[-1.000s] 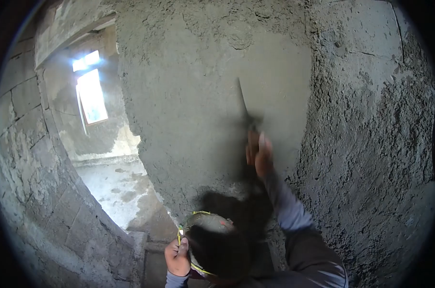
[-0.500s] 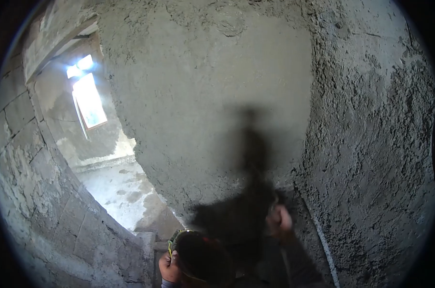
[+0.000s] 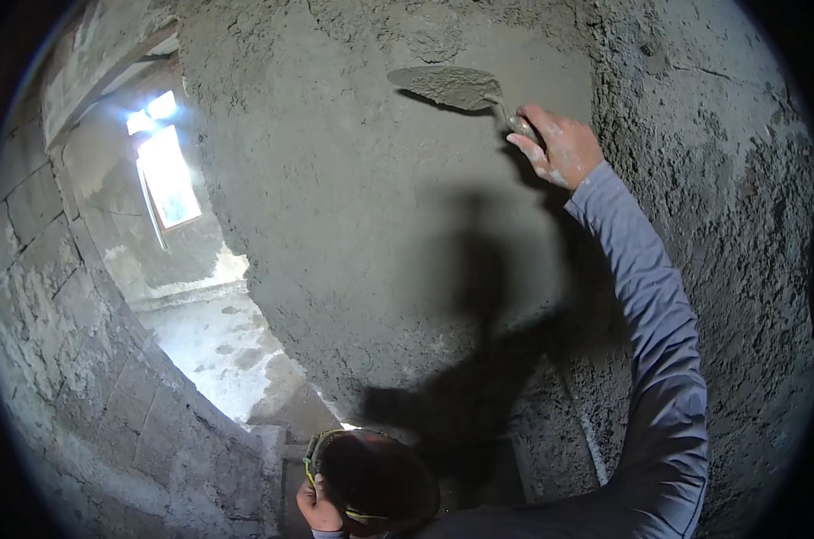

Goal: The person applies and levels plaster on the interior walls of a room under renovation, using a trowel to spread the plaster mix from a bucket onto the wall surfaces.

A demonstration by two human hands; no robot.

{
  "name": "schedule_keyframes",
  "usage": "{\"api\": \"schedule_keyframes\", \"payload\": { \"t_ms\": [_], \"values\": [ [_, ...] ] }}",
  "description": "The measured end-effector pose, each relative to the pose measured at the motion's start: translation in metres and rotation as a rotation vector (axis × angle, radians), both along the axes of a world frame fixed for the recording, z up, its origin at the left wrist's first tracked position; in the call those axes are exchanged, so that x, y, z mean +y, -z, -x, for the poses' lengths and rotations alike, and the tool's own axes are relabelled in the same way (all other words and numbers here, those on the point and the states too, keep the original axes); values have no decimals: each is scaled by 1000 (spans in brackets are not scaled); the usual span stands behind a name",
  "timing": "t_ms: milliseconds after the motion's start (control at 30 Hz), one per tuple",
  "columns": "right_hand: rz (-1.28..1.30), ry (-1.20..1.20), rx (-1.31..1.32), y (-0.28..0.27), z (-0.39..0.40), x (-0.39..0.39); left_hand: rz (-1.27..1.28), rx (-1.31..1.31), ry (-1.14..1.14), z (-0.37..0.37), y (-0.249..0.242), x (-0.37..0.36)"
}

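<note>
High on the plastered wall, my right hand is wrapped round the handle of a trowel. Grey mortar coats the trowel's leaf-shaped blade, which points left close against the wall. My right hand is smeared with mortar too. Low in the view, the fingers of my left hand grip the near-left edge of a dark round bucket, beside a yellow-green cord at its rim. Deep shade hides the inside of the bucket.
Rough, unsmoothed plaster covers the wall on the right, with a pale pipe-like strip low on it. At left stands a block wall. An opening shows a bright window and pale floor.
My right hand has risen from low by the bucket to high on the wall, and the trowel now shows clearly. My left hand stays at the bucket's edge.
</note>
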State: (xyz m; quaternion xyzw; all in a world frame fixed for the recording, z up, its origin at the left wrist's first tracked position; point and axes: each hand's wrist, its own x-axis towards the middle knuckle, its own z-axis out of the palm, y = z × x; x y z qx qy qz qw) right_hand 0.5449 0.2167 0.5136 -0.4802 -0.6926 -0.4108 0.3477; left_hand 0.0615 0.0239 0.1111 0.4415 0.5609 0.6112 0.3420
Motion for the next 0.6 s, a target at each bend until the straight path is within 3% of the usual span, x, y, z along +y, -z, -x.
{"api": "schedule_keyframes", "payload": {
  "t_ms": [33,167,433,600],
  "values": [
    [-87,53,-123,-6,-4,6,-3,-5,3,1,1,4],
    [-104,295,-186,-35,-13,17,10,17,-65,7,15,30],
    [-135,317,-289,-91,-25,28,-34,141,-81,21,28,94],
    [-227,331,-350,-130,-32,38,107,-24,55,18,-15,103]
  ]
}}
